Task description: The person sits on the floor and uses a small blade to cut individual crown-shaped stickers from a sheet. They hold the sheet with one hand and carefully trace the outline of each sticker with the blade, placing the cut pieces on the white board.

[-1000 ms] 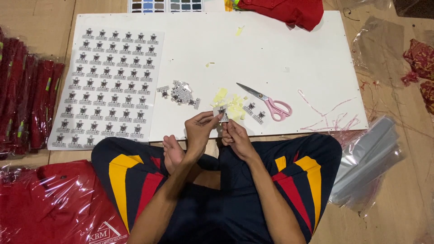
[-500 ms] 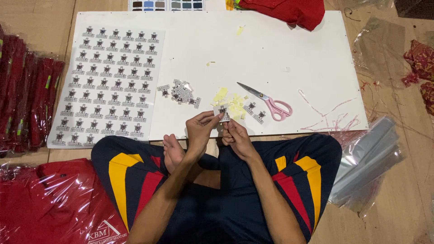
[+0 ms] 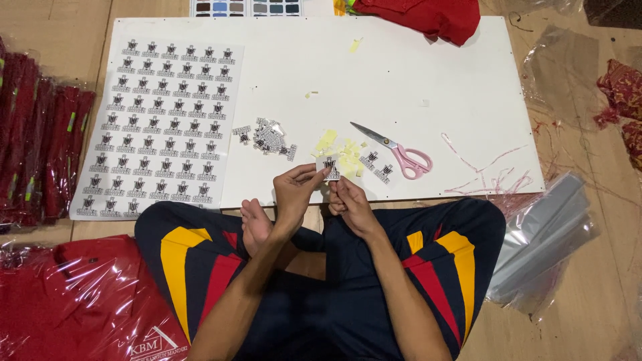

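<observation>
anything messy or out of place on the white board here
Nothing damaged. Yellow backing scraps lie strewn beside the scissors, pink threads trail near the board's right edge, and cut stickers sit in a loose heap. Both hands hold one sticker.

A small cut sticker (image 3: pixel 330 166), white with a black emblem, sits at centre frame, pinched between the left hand (image 3: pixel 296 194) and the right hand (image 3: pixel 349 200).

A sticker sheet (image 3: pixel 160 127), rectangular, white with rows of black emblems, occupies the left part of the white board (image 3: pixel 414 73).

A pile of cut stickers (image 3: pixel 265 138) lies just left of centre. Two loose stickers (image 3: pixel 376 165) lie right of centre.

Clear-wrapped red packages (image 3: pixel 73 301) fill the lower left. Bundled red packs (image 3: pixel 37 140) line the left edge. A stack of clear plastic bags (image 3: pixel 542 241) lies at lower right.
</observation>
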